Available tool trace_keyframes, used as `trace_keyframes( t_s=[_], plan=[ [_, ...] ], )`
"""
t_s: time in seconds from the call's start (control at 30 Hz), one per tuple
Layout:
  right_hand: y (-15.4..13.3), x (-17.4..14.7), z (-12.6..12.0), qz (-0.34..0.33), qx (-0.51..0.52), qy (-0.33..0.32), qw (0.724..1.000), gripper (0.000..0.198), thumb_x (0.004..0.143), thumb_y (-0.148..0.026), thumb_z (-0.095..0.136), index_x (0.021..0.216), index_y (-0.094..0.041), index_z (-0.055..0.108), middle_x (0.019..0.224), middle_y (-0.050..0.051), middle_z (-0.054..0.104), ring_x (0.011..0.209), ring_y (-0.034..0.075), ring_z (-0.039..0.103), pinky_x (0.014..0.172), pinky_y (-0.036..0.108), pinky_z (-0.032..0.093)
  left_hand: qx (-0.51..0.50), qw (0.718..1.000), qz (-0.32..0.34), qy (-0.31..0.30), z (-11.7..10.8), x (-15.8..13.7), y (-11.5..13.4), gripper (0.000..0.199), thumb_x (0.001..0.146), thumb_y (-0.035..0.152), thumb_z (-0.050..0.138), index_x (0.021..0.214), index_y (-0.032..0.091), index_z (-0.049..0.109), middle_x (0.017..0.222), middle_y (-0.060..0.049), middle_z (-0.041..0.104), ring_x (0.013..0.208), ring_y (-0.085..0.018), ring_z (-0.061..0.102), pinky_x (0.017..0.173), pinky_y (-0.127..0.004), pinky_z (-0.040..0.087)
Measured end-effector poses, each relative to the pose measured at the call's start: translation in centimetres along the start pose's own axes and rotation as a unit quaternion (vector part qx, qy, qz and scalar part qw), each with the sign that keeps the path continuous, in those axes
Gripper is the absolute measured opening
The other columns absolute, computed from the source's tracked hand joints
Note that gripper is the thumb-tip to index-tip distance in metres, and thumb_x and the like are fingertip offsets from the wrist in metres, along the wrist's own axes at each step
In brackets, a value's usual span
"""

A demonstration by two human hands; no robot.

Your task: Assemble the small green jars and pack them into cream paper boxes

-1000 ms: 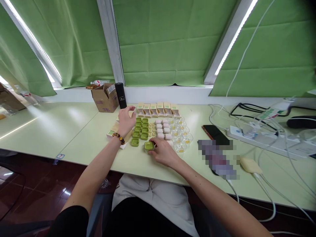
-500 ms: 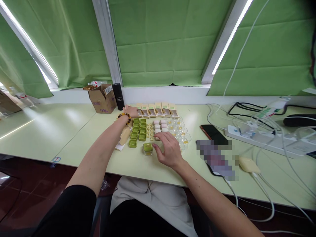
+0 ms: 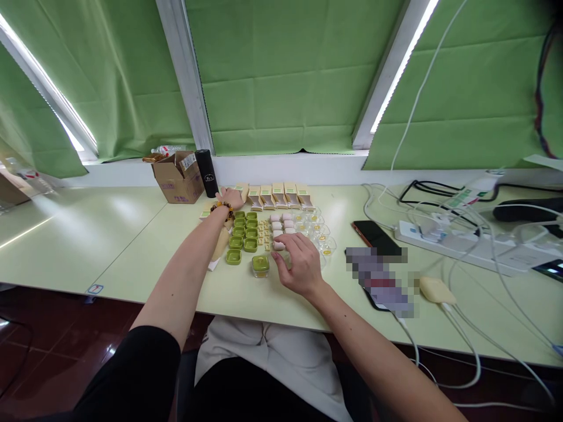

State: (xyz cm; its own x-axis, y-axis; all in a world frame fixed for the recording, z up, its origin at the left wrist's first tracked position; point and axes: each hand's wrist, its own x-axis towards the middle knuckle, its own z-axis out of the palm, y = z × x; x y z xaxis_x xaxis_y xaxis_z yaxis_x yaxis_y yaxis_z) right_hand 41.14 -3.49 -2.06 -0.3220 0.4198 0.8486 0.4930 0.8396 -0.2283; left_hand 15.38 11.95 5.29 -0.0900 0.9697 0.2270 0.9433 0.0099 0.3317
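Observation:
My left hand (image 3: 230, 199) reaches to the back of the table, with its fingers closed at the leftmost small cream box (image 3: 241, 190) of a row; the fingertips are partly hidden. My right hand (image 3: 299, 262) hovers over the front of the table, thumb and fingers apart, holding nothing. Just left of it stands a small clear square jar with a green lid (image 3: 260, 265). Between my hands lie two columns of green square lids (image 3: 250, 244), tiny gold-and-cream pieces (image 3: 267, 239), pale pink-white blocks (image 3: 287, 224) and clear cups (image 3: 324, 240).
A cardboard box (image 3: 178, 183) and a black bottle (image 3: 206, 173) stand at the back left. To the right are a phone (image 3: 378, 237), a blurred-out device (image 3: 378, 281), a cream charger (image 3: 435, 290), and a white power strip (image 3: 457, 246) with tangled cables.
The view has shifted slightly. My left hand stays by the leftmost cream box, which now looks a little tilted. My right hand stays open beside the green-lidded jar.

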Motion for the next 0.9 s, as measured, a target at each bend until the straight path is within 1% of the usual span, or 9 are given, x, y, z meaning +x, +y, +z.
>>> trace_keyframes(
  t_s=[0.1,0.17,0.27,0.4,0.53,0.63,0.77,0.83,0.9],
  plan=[
    [0.2,0.2,0.0,0.027,0.025,0.017,0.999,0.018,0.098,-0.029,0.062,0.115,-0.022,0.065,0.108,0.012,0.077,0.095,0.030,0.068,0.082,0.047,0.055,0.018,0.999,-0.024,0.038,-0.8,-0.4,-0.5,0.029,0.102,0.034,0.058,0.105,0.005,0.064,0.130,-0.028,0.061,0.130,-0.040,0.045,0.110,-0.058,0.033],
    [0.3,0.6,-0.1,0.066,0.060,0.035,0.995,0.018,0.099,-0.031,0.062,0.115,-0.023,0.066,0.107,0.012,0.077,0.095,0.030,0.068,0.082,0.048,0.056,0.042,0.995,-0.014,0.089,-1.2,-1.5,-0.6,0.032,0.103,0.030,0.052,0.122,0.007,0.062,0.142,-0.029,0.055,0.135,-0.043,0.042,0.112,-0.060,0.032],
    [0.5,2.2,0.1,0.174,0.154,0.043,0.972,0.021,0.100,-0.039,0.066,0.114,-0.024,0.067,0.109,0.010,0.076,0.090,0.025,0.070,0.078,0.044,0.059,0.063,0.979,0.070,0.184,-1.3,-4.5,0.1,0.045,0.104,0.028,0.046,0.145,0.010,0.053,0.151,-0.026,0.050,0.140,-0.044,0.039,0.114,-0.061,0.031],
    [1.4,5.7,1.5,0.323,0.316,0.059,0.890,0.055,0.087,-0.060,0.081,0.125,-0.025,0.062,0.120,0.010,0.073,0.093,0.023,0.073,0.080,0.042,0.063,0.041,0.950,0.157,0.266,-0.7,-9.9,2.2,0.055,0.105,0.031,0.046,0.156,0.011,0.046,0.156,-0.024,0.050,0.140,-0.043,0.040,0.117,-0.061,0.030],
    [2.3,8.4,3.7,0.422,0.413,0.085,0.802,0.084,0.073,-0.073,0.087,0.133,-0.027,0.052,0.121,0.010,0.069,0.098,0.025,0.076,0.080,0.040,0.067,0.027,0.940,0.209,0.269,0.3,-14.3,4.2,0.056,0.104,0.028,0.048,0.158,0.013,0.047,0.155,-0.024,0.052,0.138,-0.042,0.043,0.116,-0.063,0.030],
    [2.9,8.8,4.8,0.422,0.447,0.102,0.782,0.081,0.072,-0.071,0.089,0.129,-0.027,0.053,0.119,0.009,0.072,0.102,0.025,0.076,0.084,0.041,0.068,-0.001,0.935,0.245,0.255,0.7,-15.9,4.5,0.051,0.102,0.026,0.052,0.153,0.018,0.054,0.154,-0.021,0.055,0.137,-0.041,0.046,0.117,-0.063,0.032],
    [3.7,7.8,4.9,0.365,0.511,0.099,0.772,0.079,0.068,-0.067,0.093,0.128,-0.029,0.057,0.126,0.008,0.075,0.117,0.029,0.074,0.102,0.048,0.064,-0.104,0.921,0.262,0.271,0.6,-15.9,3.7,0.030,0.103,0.031,0.056,0.130,0.024,0.066,0.147,-0.016,0.060,0.138,-0.036,0.049,0.118,-0.060,0.038],
    [4.0,7.2,4.6,0.333,0.523,0.078,0.781,0.078,0.071,-0.066,0.092,0.131,-0.030,0.058,0.132,0.009,0.075,0.124,0.030,0.072,0.111,0.051,0.060,-0.182,0.913,0.251,0.266,0.7,-15.3,3.3,0.029,0.104,0.035,0.058,0.130,0.022,0.063,0.142,-0.016,0.061,0.137,-0.033,0.053,0.118,-0.057,0.043],
    [4.1,6.6,4.3,0.299,0.512,0.063,0.803,0.075,0.076,-0.065,0.089,0.134,-0.031,0.057,0.138,0.010,0.073,0.129,0.030,0.070,0.115,0.051,0.057,-0.254,0.913,0.224,0.229,0.9,-14.5,3.1,0.043,0.102,0.040,0.064,0.139,0.021,0.055,0.140,-0.017,0.062,0.131,-0.031,0.059,0.114,-0.053,0.049]
  ],
)
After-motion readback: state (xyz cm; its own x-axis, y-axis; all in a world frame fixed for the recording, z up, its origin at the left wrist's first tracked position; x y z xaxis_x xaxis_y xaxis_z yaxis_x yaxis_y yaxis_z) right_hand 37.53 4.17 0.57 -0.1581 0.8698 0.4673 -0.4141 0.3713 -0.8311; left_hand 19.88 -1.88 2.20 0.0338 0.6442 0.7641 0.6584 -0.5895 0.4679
